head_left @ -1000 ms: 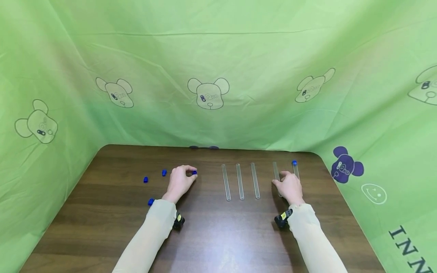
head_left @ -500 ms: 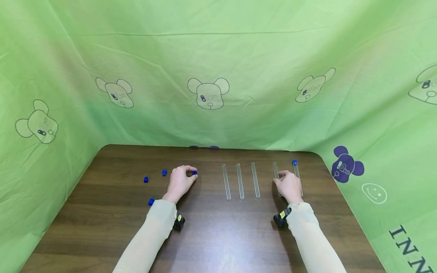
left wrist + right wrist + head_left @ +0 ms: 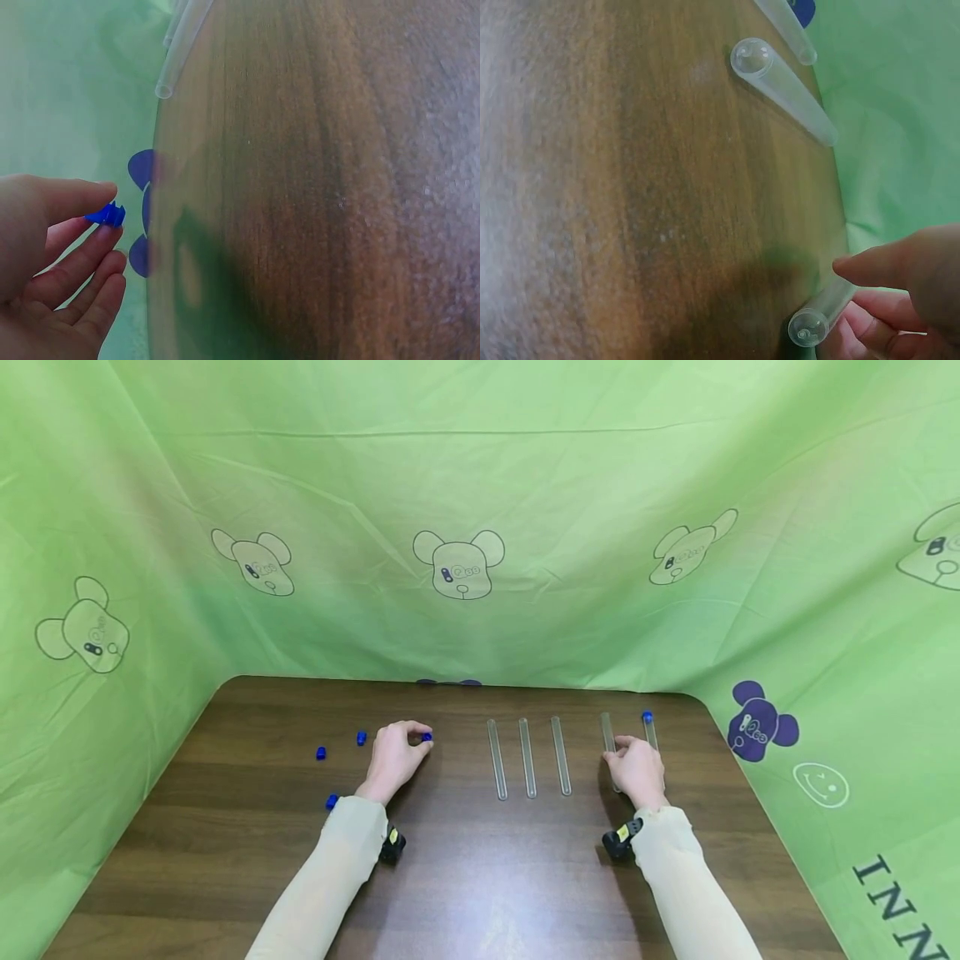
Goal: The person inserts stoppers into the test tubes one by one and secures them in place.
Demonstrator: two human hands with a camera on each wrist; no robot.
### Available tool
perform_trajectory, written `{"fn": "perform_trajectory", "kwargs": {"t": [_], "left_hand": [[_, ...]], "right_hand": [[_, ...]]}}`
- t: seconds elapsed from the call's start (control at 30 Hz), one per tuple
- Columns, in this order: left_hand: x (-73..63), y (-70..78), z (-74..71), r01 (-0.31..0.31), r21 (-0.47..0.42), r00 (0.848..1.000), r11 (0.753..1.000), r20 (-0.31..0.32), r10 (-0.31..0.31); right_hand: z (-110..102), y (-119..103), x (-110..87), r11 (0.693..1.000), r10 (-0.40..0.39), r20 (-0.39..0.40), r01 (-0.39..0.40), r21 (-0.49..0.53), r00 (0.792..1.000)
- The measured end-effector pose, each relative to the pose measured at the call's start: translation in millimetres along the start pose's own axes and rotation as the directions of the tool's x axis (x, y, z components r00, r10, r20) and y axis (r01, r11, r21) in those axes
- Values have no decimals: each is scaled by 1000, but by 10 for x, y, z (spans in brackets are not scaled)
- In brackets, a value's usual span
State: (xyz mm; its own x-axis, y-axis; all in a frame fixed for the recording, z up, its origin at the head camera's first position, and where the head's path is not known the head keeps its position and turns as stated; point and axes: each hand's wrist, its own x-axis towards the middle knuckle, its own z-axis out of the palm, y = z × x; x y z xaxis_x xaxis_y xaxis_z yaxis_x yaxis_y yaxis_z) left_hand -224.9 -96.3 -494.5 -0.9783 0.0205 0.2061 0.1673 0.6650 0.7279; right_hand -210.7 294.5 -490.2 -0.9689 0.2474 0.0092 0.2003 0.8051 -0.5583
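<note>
My left hand (image 3: 395, 758) pinches a small blue stopper (image 3: 109, 215) between thumb and fingers, above the table's left middle. On the right side, my right hand (image 3: 636, 770) grips a clear test tube (image 3: 607, 731) from the side, thumb to its left. The tube lies along the table, and its rounded end (image 3: 808, 328) shows in the right wrist view; my hand hides part of its length. Just right of that hand lies another tube (image 3: 651, 735) with a blue stopper (image 3: 647, 717) in its far end.
Between my hands lie three open test tubes (image 3: 527, 760) in a row, roughly parallel. Loose blue stoppers (image 3: 321, 753) are scattered left of my left hand, one (image 3: 332, 802) close to the sleeve. A green printed cloth (image 3: 465, 643) hangs behind the wooden table (image 3: 465, 877) and at its sides.
My right hand and the tube it holds have shifted very slightly to the right. The left hand keeps its pinch on the blue stopper, practically still.
</note>
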Motion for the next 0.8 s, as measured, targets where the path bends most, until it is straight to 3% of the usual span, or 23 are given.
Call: {"fn": "perform_trajectory", "kwargs": {"t": [0.5, 0.8], "left_hand": [[-1, -17, 30, 8, -15, 1000, 1000, 8, -8], [0, -9, 30, 5, -30, 1000, 1000, 0, -5]], "right_hand": [[-21, -56, -42, 999, 19, -33, -18, 50, 999], [35, -46, -40, 996, -53, -109, 60, 69, 993]]}}
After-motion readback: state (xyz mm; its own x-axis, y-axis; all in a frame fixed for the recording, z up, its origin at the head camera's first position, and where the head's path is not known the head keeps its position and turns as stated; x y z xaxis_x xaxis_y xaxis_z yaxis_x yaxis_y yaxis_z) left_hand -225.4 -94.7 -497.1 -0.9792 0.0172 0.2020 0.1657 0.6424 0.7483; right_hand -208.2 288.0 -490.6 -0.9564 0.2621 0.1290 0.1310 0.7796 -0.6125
